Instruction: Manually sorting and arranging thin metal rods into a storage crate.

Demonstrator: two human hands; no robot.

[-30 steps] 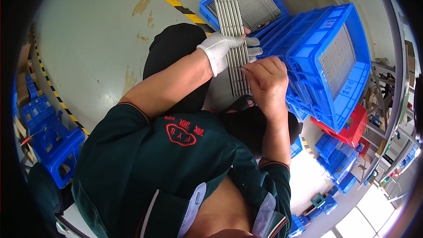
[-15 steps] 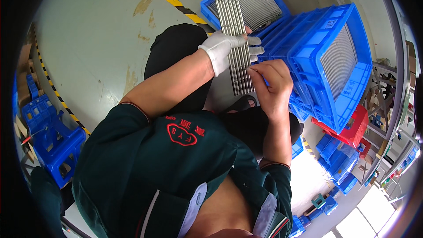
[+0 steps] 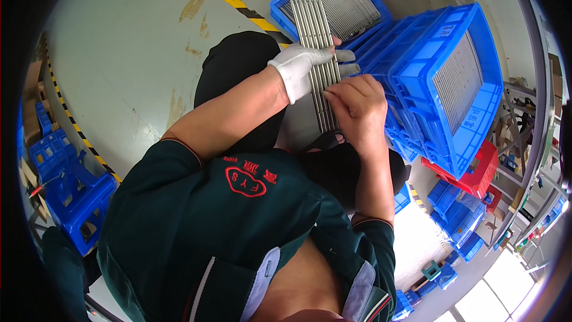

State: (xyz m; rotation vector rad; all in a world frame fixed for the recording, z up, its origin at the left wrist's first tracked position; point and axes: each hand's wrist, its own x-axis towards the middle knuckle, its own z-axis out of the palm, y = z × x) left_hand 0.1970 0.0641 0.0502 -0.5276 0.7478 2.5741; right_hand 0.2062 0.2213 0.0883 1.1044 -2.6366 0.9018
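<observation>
Head view: a row of metal rods [image 3: 325, 76] is clamped in the grip of the gloved left hand [image 3: 300, 67], near the blue crates [image 3: 411, 77]; whether one is pinched by the bare right hand [image 3: 361, 108] beside them cannot be told.

The widest passage lies to the left, over the grey floor [image 3: 131, 71] between the left forearm [image 3: 232, 104] and the blue stool [image 3: 83, 197]. Ahead, the bundle of metal rods [image 3: 313, 18] overlaps the far blue crate [image 3: 279, 15] in view (the height between them cannot be told). On the right, the stacked blue crates [image 3: 411, 53] form a wall near the right hand [image 3: 360, 104], and the gloved left hand's [image 3: 296, 68] fingers narrow that gap further. Between the forearms, a pocket opens above the lap, partly crossed by the rods' lower ends.
</observation>
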